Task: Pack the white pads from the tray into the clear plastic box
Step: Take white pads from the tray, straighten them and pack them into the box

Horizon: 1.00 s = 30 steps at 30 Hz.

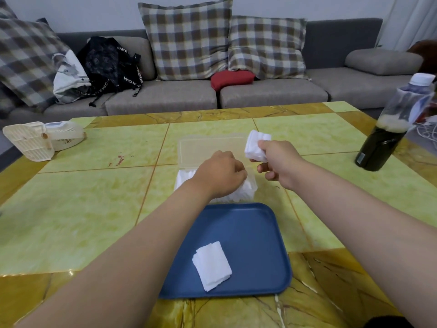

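A blue tray (260,233) lies on the table near me, with a small stack of white pads (212,265) on its left part. Beyond it stands the clear plastic box (250,185), its lid (208,150) folded open at the back, with white pads (241,192) inside. My left hand (220,174) reaches into the box, fingers curled onto the pads there. My right hand (276,162) hovers just right of the box, above its right end, gripping a bunch of white pads (256,147).
A dark bottle (390,129) with a white cap stands at the table's right edge. A cream plastic basket and small appliance (40,140) sit at the far left. A grey sofa with plaid cushions, a black backpack and a red pillow runs behind the table.
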Each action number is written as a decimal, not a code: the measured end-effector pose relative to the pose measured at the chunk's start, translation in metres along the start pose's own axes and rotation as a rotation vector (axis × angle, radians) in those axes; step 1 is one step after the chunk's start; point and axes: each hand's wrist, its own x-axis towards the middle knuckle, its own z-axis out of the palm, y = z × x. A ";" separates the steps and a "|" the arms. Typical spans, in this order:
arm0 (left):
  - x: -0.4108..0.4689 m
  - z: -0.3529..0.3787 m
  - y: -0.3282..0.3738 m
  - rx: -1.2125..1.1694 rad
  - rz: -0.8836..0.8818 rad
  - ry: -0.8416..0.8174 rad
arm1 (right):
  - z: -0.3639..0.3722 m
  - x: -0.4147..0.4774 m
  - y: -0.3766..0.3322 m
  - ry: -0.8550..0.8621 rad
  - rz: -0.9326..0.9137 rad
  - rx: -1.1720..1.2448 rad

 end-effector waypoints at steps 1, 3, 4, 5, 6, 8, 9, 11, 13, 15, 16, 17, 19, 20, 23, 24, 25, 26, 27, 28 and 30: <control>0.001 0.001 0.002 -0.001 -0.020 0.009 | 0.002 0.000 0.001 -0.007 -0.010 -0.050; 0.005 0.002 0.007 -0.008 -0.077 0.023 | 0.004 -0.001 0.005 -0.026 -0.035 -0.127; 0.008 0.002 0.010 -0.004 -0.111 0.024 | 0.006 -0.002 0.007 -0.036 -0.049 -0.152; 0.011 0.002 0.011 0.016 -0.142 0.018 | 0.008 -0.002 0.009 -0.044 -0.063 -0.180; 0.013 0.001 0.013 0.049 -0.166 0.002 | 0.010 -0.002 0.010 -0.050 -0.075 -0.212; 0.016 -0.002 0.013 0.105 -0.194 -0.059 | 0.013 -0.002 0.013 -0.060 -0.102 -0.286; 0.017 -0.004 0.012 0.127 -0.197 -0.094 | 0.014 -0.002 0.015 -0.063 -0.120 -0.321; 0.018 -0.008 0.010 0.192 -0.186 -0.136 | 0.014 -0.001 0.018 -0.061 -0.183 -0.436; 0.018 -0.011 0.006 0.292 -0.173 -0.144 | 0.012 -0.004 0.019 -0.063 -0.273 -0.602; 0.017 -0.015 -0.001 0.409 -0.190 -0.143 | 0.013 -0.007 0.018 -0.054 -0.354 -0.752; 0.016 -0.017 -0.006 0.439 -0.217 -0.150 | 0.014 -0.010 0.017 -0.033 -0.385 -0.833; 0.014 -0.018 -0.010 0.449 -0.245 -0.160 | 0.017 -0.012 0.015 -0.005 -0.408 -0.913; 0.011 -0.019 -0.015 0.466 -0.268 -0.172 | 0.024 -0.016 0.012 0.043 -0.436 -1.042; 0.010 -0.018 -0.015 0.482 -0.264 -0.172 | 0.028 -0.017 0.010 0.062 -0.443 -1.105; 0.008 -0.016 -0.015 0.503 -0.268 -0.169 | 0.043 -0.017 0.004 0.129 -0.469 -1.354; 0.008 -0.017 -0.015 0.499 -0.275 -0.165 | 0.048 -0.017 0.002 0.143 -0.482 -1.439; 0.008 -0.017 -0.016 0.493 -0.280 -0.164 | 0.052 -0.017 0.000 0.149 -0.484 -1.513; 0.007 -0.017 -0.018 0.485 -0.283 -0.163 | 0.057 -0.016 -0.002 0.147 -0.470 -1.570; 0.007 -0.017 -0.019 0.475 -0.282 -0.161 | 0.061 -0.015 -0.003 0.141 -0.451 -1.610; 0.007 -0.017 -0.020 0.465 -0.276 -0.155 | 0.064 -0.013 -0.003 0.134 -0.431 -1.633; 0.004 -0.017 -0.022 0.447 -0.258 -0.149 | 0.069 -0.010 -0.002 0.131 -0.385 -1.663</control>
